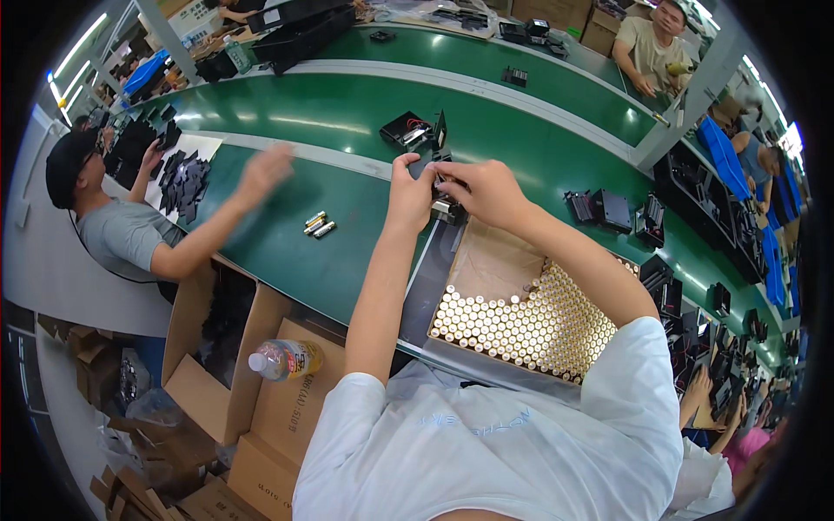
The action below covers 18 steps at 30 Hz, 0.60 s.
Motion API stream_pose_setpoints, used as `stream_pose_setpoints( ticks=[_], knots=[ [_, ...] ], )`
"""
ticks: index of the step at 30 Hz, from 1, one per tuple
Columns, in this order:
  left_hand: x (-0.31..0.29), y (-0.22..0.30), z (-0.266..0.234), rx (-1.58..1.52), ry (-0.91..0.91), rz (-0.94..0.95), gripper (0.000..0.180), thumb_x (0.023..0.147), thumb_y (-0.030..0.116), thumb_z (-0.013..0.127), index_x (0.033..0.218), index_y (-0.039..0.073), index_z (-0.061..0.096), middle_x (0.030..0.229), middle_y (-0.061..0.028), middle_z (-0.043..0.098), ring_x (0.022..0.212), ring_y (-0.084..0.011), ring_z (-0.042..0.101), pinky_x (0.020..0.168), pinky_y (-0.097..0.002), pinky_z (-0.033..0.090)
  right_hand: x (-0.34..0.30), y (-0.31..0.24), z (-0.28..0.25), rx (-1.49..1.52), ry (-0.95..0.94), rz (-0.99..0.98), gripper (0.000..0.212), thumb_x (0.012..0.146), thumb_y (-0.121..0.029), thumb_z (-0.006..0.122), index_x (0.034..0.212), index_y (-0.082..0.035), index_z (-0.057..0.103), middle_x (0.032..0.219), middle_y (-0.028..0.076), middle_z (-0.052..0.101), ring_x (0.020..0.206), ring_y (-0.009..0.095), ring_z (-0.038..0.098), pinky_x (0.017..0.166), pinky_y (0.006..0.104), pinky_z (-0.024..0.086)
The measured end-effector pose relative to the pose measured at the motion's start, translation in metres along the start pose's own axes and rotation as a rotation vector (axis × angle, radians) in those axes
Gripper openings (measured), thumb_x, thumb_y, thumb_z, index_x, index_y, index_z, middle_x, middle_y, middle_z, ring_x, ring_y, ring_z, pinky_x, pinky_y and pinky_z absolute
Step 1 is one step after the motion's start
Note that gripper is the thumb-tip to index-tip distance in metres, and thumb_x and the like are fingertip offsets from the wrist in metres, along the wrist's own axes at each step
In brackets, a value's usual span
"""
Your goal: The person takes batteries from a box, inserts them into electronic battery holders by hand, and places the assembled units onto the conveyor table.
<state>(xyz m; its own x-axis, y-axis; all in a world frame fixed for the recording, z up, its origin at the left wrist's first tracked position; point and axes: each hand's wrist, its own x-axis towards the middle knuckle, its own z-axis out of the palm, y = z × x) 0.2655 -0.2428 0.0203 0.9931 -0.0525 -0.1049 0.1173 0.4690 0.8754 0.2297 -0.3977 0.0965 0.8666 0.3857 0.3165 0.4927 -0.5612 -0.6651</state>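
In front of me, at the near edge of the green bench, both hands are closed around a black plastic case (440, 130) with an upright flap. My left hand (409, 198) grips its left side, thumb up. The bent fingers of my right hand (488, 191) pinch at the case's middle; what lies between them is hidden. Just below my right hand is a carton (488, 258) of upright AA batteries (512, 334), partly bare at its far end. Several loose batteries (320, 225) lie left of my left forearm. Another open black case (406, 130) sits just beyond my hands.
Black cases (612, 211) stand on the green belt (530, 143) at right. A co-worker (130, 217) at left reaches a blurred hand over the bench, near a pile of black parts (183, 184). Below are open cardboard boxes (287, 382) and a drink bottle (285, 359).
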Motion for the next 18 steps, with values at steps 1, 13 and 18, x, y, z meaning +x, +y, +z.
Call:
stream_pose_setpoints(
  ticks=[1, 13, 18],
  knots=[
    [0.0, -0.002, -0.001, 0.024, 0.009, 0.01, 0.046, 0.094, 0.015, 0.066, 0.132, 0.003, 0.043, 0.107, -0.018, 0.059, 0.09, -0.0244, 0.063, 0.072, -0.0367, 0.058, -0.008, 0.0, 0.004, -0.085, 0.025, -0.066, 0.023, 0.085, -0.015, 0.066, 0.103, -0.002, 0.073, 0.081, 0.009, 0.071, 0.064, 0.02, 0.065, 0.059, 0.0285, 0.051],
    [-0.001, -0.004, -0.008, 0.14, -0.143, 0.158, 0.06, 0.083, 0.001, 0.072, 0.133, 0.006, 0.04, 0.113, -0.018, 0.054, 0.09, -0.0257, 0.06, 0.073, -0.0371, 0.057, -0.083, 0.022, -0.047, -0.274, -0.945, -0.115, 0.024, 0.082, -0.015, 0.072, 0.104, -0.004, 0.074, 0.091, 0.009, 0.075, 0.071, 0.023, 0.064, 0.063, 0.0319, 0.049],
    [-0.008, -0.001, 0.001, 0.344, -0.149, 0.221, 0.055, 0.086, 0.0, 0.068, 0.133, 0.006, 0.041, 0.114, -0.0176, 0.054, 0.091, -0.0263, 0.06, 0.073, -0.036, 0.057, -0.077, 0.026, -0.05, 0.033, -1.048, 0.056, 0.015, 0.079, -0.011, 0.072, 0.091, -0.003, 0.076, 0.077, 0.005, 0.073, 0.06, 0.016, 0.057, 0.059, 0.0282, 0.046]
  ],
)
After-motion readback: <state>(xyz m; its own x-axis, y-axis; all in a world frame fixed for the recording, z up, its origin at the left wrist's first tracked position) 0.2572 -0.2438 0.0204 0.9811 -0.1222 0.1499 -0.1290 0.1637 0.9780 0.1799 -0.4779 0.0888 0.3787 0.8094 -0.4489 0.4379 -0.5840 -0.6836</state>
